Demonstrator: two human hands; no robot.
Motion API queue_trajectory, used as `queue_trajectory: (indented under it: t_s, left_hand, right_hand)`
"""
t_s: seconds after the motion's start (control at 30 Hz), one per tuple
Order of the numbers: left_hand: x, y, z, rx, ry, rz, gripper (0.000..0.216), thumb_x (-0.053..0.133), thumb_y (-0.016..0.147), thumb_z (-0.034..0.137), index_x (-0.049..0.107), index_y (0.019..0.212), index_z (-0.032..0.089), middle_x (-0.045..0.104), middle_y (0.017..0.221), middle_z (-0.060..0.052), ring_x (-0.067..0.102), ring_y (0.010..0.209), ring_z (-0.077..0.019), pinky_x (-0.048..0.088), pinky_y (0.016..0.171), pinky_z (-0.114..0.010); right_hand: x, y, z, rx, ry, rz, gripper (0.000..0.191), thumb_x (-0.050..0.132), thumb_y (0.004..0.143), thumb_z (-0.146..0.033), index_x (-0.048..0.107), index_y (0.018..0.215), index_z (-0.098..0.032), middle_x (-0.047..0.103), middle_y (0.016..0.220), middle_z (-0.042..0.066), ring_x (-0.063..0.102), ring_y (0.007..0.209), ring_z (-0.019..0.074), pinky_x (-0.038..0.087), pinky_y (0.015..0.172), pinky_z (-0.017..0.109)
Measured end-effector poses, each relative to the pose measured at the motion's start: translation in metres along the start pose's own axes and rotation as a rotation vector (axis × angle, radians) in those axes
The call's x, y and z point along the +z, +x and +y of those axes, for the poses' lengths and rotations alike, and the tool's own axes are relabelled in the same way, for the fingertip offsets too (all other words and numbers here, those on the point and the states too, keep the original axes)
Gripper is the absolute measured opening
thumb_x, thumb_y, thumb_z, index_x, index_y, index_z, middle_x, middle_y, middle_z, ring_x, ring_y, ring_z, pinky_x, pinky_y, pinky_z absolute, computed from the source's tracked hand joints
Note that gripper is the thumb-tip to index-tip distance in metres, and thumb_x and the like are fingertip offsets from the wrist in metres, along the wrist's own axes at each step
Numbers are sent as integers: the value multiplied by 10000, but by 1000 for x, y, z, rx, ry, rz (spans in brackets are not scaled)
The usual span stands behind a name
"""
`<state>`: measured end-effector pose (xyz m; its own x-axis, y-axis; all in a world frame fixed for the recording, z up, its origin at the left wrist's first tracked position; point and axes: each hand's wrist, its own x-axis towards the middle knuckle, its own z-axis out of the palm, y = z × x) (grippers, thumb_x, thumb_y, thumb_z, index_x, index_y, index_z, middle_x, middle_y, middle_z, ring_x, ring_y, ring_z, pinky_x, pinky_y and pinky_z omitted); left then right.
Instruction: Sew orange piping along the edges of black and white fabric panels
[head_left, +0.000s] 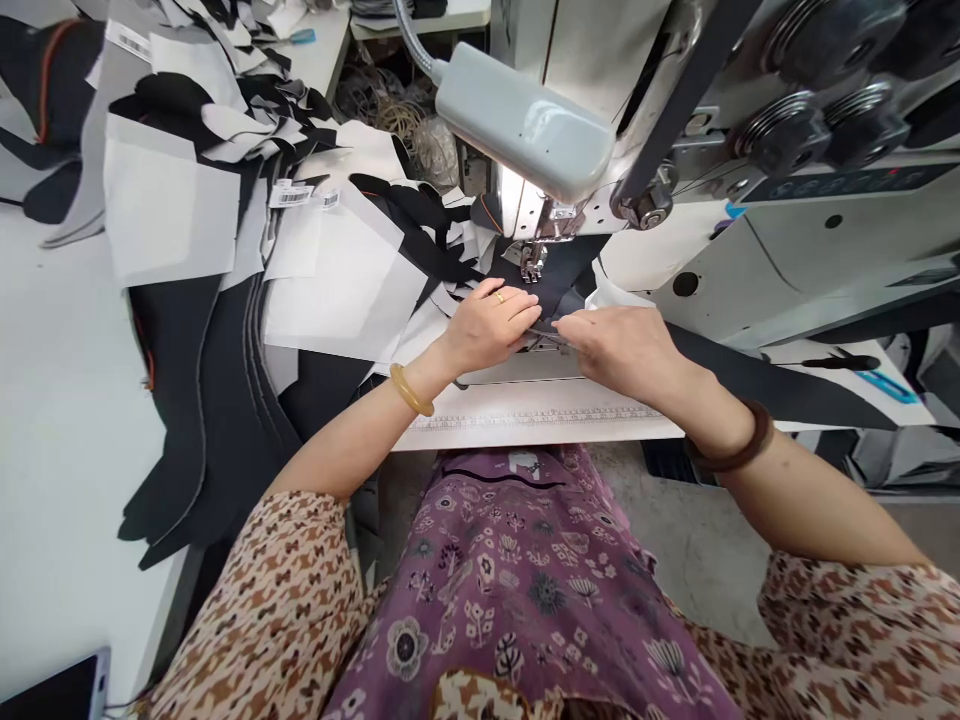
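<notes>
Matte dark fabric is laid flat beneath the shiny metal presser foot; smooth white sheets and layered, curve-edged dark panels are spread to the left. The left hand is rested palm down, fingers extended and ungripping, by the fabric's near edge. The right hand is curled, that edge pinched at its fingertips. Both forearms are angled inward.
</notes>
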<state>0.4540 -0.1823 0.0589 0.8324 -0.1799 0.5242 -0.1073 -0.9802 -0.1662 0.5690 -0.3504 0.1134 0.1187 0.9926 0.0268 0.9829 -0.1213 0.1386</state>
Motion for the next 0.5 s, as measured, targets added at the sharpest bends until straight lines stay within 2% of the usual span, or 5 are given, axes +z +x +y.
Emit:
queue_trajectory:
  t_s: [0.1, 0.2, 0.37, 0.5]
  left_hand:
    - [10, 8, 6, -60, 124, 193, 208, 485, 861, 286, 548, 699, 170, 670, 750, -40, 591, 687, -161, 405, 649, -315]
    - [18, 12, 8, -41, 182, 351, 248, 456, 872, 202, 490, 628, 175, 626, 646, -6, 558, 605, -134, 366, 592, -287]
    - [17, 8, 6, 34, 196, 379, 185, 436, 893, 104, 537, 747, 155, 664, 714, -2, 610, 674, -112, 413, 647, -271]
    - [11, 2, -2, 165, 271, 299, 153, 453, 904, 116, 583, 837, 164, 718, 873, 4, 661, 811, -113, 478, 740, -283]
  right_hand:
    - [-3, 0, 1, 29, 9, -3, 221, 345, 789, -127, 562, 768, -162, 568, 677, 43, 389, 590, 115, 93, 531, 265]
    - [-4, -1, 2, 58, 29, -18, 224, 345, 795, -128, 559, 735, -159, 569, 672, 37, 377, 575, 108, 92, 518, 264]
    - [-2, -2, 0, -14, 20, 74, 234, 338, 828, -122, 544, 725, -157, 558, 651, 24, 389, 564, 106, 88, 502, 250]
    - [-2, -1, -8, -70, 5, 69, 242, 345, 835, -78, 526, 685, -133, 526, 611, 26, 403, 552, 94, 80, 513, 245]
